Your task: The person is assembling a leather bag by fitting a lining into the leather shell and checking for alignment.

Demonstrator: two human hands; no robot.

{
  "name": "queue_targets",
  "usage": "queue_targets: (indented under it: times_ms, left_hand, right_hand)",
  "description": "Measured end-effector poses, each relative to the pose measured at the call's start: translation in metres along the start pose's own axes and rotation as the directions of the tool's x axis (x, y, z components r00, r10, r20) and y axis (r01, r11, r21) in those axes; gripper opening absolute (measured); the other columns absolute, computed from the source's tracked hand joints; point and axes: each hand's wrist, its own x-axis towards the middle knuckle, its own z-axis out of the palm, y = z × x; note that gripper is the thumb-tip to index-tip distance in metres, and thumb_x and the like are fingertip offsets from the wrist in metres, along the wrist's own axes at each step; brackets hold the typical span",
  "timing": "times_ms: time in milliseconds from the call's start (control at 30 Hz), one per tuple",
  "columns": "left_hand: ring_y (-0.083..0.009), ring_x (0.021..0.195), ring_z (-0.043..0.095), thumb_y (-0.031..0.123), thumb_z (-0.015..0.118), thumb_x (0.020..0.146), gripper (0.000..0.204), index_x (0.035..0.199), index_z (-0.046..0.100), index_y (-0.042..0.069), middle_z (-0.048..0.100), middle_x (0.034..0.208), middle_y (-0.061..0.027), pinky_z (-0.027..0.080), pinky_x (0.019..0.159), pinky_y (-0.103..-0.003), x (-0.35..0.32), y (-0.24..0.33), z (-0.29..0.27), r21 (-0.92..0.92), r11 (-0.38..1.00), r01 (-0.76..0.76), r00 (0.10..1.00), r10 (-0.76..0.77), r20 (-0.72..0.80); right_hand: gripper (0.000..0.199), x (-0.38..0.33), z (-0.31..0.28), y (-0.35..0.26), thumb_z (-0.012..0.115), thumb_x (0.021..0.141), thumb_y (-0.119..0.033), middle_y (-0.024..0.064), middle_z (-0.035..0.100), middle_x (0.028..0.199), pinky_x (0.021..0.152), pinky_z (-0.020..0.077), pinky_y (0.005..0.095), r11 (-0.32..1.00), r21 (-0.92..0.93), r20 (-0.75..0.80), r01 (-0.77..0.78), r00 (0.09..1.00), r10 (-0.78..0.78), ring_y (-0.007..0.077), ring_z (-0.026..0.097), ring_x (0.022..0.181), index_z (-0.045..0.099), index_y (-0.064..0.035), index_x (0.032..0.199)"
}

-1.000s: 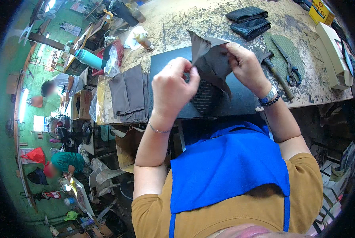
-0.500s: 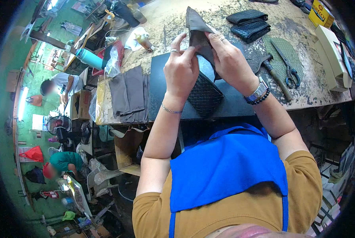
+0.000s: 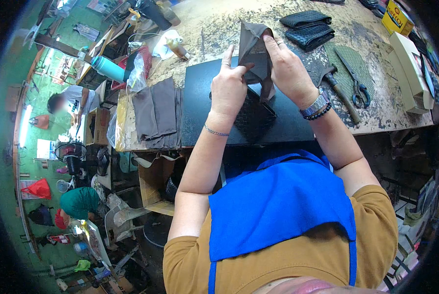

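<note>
A dark grey-brown piece of fabric (image 3: 251, 39) is held up between my two hands, folded, its top corner bent over. My left hand (image 3: 228, 90) pinches its lower left edge with thumb and fingers, the index finger pointing up. My right hand (image 3: 290, 71) grips its upper right edge, fingers along the cloth. One strip of the fabric hangs down below the hands. Under it a black woven leather piece (image 3: 258, 117) lies on a dark flat board (image 3: 197, 112); my left hand and the fabric hide part of it.
Folded grey fabric pieces (image 3: 155, 112) lie left of the board. To the right are a hammer (image 3: 344, 95), large scissors (image 3: 352, 78) and a cream box (image 3: 408, 73). Black woven wallet-like pieces (image 3: 308, 29) are stacked farther back. Two people work at the far left.
The fabric's peak has come down and folded over, and its lower strip now hangs more freely. My right hand has shifted slightly right, with its fingers straighter.
</note>
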Motion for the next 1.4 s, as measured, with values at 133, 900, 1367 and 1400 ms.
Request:
queue_targets:
  times_ms: [133, 900, 1367, 1400]
  left_hand:
    - [-0.0216, 0.091, 0.070, -0.003, 0.061, 0.074, 0.028, 0.086, 0.075, 0.018, 0.053, 0.136, -0.0107, 0.057, 0.072, -0.032, -0.007, -0.017, -0.009, 0.010, 0.983, -0.184, 0.981, 0.185, -0.055]
    - [-0.0397, 0.124, 0.050, 0.062, 0.047, 0.084, 0.078, 0.132, 0.052, 0.002, 0.049, 0.136, -0.0252, 0.037, 0.107, -0.041, 0.025, -0.045, 0.014, 0.411, 0.865, 0.287, 0.768, -0.464, 0.441]
    - [-0.0232, 0.081, 0.067, 0.008, 0.042, 0.087, 0.048, 0.134, 0.046, -0.004, 0.067, 0.097, -0.0196, 0.051, 0.075, -0.034, -0.030, -0.067, -0.016, -0.414, 0.744, 0.524, 0.846, -0.397, 0.357]
    - [-0.0232, 0.081, 0.067, 0.008, 0.042, 0.087, 0.048, 0.134, 0.046, -0.004, 0.067, 0.097, -0.0196, 0.051, 0.075, -0.034, -0.039, -0.074, -0.013, -0.413, 0.743, 0.527, 0.845, -0.403, 0.352]
  right_hand:
    - [0.053, -0.005, -0.003, 0.016, 0.047, 0.079, 0.007, 0.0247, 0.043, 0.140, 0.093, 0.0486, 0.0414, 0.999, -0.049, -0.048, 0.023, 0.999, -0.026, 0.0402, 0.055, 0.114, 0.047, 0.0041, 0.132]
    - [0.062, -0.039, 0.014, 0.063, 0.035, 0.099, -0.054, 0.0098, 0.059, 0.125, 0.093, 0.0479, 0.0343, 0.000, 0.894, 0.406, -0.448, 0.811, 0.421, 0.0163, 0.059, 0.110, 0.049, -0.0021, 0.131]
    - [0.028, 0.020, -0.018, 0.016, 0.066, 0.091, -0.010, 0.0081, 0.068, 0.109, 0.086, 0.0512, 0.0280, 0.622, 0.783, -0.035, -0.006, 0.998, 0.054, 0.0119, 0.063, 0.097, 0.061, -0.0008, 0.116]
    - [0.029, 0.025, -0.014, -0.004, 0.065, 0.091, -0.009, 0.0075, 0.068, 0.111, 0.088, 0.0498, 0.0287, 0.621, 0.782, -0.064, 0.061, 0.998, -0.017, 0.0122, 0.062, 0.099, 0.060, -0.0004, 0.118]
